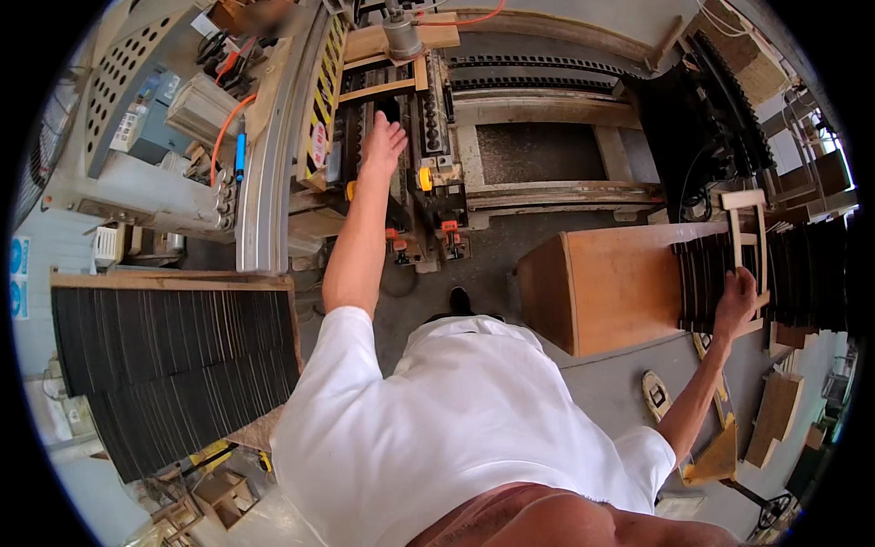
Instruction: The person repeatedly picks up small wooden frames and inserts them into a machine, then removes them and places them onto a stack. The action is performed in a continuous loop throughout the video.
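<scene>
My left hand (384, 144) reaches over the machine's bed, fingers stretched out and holding nothing that I can see. Just beyond its fingertips lie a dark gap and a light wooden strip (378, 91) set in the machine (434, 118). Far to the right, my right hand (735, 305) is closed on a pale, ladder-like wooden frame (747, 239) with several crosspieces. This frame stands against a row of dark, thin-edged pieces (702, 273) beside a brown wooden box (627, 283). Part of my right hand's grip is hidden behind its own fingers.
At left, a stack of dark slats (182, 365) fills a wooden-edged rack. A metal cylinder (401, 38) stands above the machine bed, and yellow-black striping (326, 87) marks its guard. A yellow pallet jack (713, 456) is on the floor at right.
</scene>
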Motion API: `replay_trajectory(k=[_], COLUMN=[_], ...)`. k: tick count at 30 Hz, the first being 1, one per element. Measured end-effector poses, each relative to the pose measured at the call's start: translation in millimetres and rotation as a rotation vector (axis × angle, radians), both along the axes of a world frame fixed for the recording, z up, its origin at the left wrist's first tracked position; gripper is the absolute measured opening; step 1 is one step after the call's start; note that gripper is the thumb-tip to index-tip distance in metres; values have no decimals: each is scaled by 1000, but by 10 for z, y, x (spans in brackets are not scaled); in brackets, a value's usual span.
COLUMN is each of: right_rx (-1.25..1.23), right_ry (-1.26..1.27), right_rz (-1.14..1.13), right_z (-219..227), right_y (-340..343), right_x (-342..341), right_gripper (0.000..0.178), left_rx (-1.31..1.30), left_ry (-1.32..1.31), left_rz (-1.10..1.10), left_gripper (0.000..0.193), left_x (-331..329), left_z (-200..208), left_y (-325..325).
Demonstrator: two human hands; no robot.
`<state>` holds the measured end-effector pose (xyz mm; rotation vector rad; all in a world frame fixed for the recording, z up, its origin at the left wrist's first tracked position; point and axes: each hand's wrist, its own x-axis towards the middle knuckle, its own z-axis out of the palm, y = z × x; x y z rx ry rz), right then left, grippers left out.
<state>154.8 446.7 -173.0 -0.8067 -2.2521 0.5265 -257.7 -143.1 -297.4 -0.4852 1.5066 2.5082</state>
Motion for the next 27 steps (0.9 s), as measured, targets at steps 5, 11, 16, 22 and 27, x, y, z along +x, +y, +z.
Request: replay_trajectory(k=[5, 11, 16, 22, 27], right_rx=[-25, -45, 116, 250, 359], right_ry=[143, -28, 3, 36, -63], right_rz=[294, 563, 809, 1168, 1317], right_z=[-38, -5, -145, -296, -610], right_y=[-971, -2144, -2878, -3836, -4364], right_x=[-596, -1518, -2406, -3416, -3902], right_gripper=[20, 20, 22, 19, 23], left_rx=[188, 277, 289, 392, 459], left_ry=[-32, -4, -49, -20, 83], left_rz=[169, 263, 266, 180, 63], left_gripper=[81, 59, 56, 23, 17], left_x=[-677, -1030, -551, 283, 585], left_z=[45, -156, -171, -247, -212], left_y=[106, -107, -31, -106, -206])
